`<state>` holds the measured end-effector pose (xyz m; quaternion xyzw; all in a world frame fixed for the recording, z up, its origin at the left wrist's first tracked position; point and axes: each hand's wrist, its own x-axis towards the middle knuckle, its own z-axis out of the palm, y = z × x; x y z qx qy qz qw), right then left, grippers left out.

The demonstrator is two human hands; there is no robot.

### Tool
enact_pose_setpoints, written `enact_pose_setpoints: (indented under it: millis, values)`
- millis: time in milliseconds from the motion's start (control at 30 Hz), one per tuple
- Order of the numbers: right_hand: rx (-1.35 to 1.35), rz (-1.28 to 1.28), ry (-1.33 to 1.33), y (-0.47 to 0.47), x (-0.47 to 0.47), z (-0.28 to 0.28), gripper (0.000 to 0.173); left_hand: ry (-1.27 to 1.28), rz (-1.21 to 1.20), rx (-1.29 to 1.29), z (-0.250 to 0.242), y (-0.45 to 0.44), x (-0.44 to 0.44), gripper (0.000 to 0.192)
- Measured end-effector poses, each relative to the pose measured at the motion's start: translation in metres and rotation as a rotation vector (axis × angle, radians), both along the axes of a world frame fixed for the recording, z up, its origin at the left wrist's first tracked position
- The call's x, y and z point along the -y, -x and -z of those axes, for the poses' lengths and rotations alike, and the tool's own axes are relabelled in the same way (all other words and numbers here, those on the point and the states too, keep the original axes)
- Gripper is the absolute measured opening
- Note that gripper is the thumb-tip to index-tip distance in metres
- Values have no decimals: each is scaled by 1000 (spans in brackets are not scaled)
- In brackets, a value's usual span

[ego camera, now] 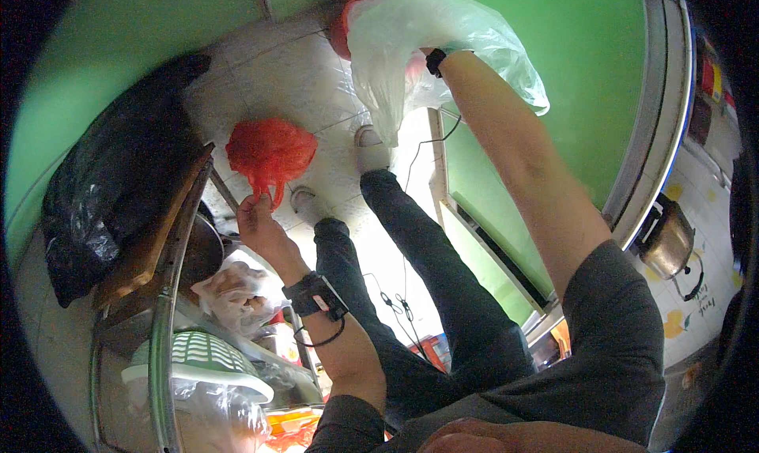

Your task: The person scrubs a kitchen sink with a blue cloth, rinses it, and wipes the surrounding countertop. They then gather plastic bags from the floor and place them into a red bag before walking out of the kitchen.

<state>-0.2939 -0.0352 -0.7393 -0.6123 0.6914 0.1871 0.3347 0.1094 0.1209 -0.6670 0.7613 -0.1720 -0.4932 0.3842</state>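
Note:
My left hand (261, 222) grips the looped handles of a red plastic bag (273, 147), which hangs over the tiled floor with something rounded inside it. My right forearm reaches to a large translucent white plastic bag (391, 44), and my right hand (424, 56) is mostly hidden in or behind its film, so its fingers cannot be made out. The white bag drapes over the rim of a red bin or basin (341, 35) by the green wall. Both wrists bear black straps.
A metal rack (166, 299) at left holds a green-and-white plastic basket (207, 352) and bagged items. A large black plastic bag (118, 186) leans beside it. At right, a metal pot (667, 239) stands on a patterned surface. Thin cables (409, 168) hang near my legs.

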Motion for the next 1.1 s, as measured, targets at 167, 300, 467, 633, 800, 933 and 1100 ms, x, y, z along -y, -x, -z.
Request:
enact_pose_setpoints:
  millis: [167,300,467,633,800,933,1100]
  values:
    - [65,-83,-232,-4,9,47,39,29,116,97,-1,-5,-4,14]
    - [2,45,91,11,34,94,39,-15,92,82,6,-6,2,10]
    - [-78,101,128,-22,30,148,40,26,-2,1,11,-3,0,11]
    - [17,47,133,-15,0,110,40,27,144,116,17,-9,6,12]
    - [133,10,246,-19,-42,11,38,84,178,218,24,-18,1,27]
    - [178,365,642,-19,-87,-57,30,111,246,538,27,-13,3,42]
    - [46,615,722,-6,-124,-59,55,347,477,691,-19,58,25,39]
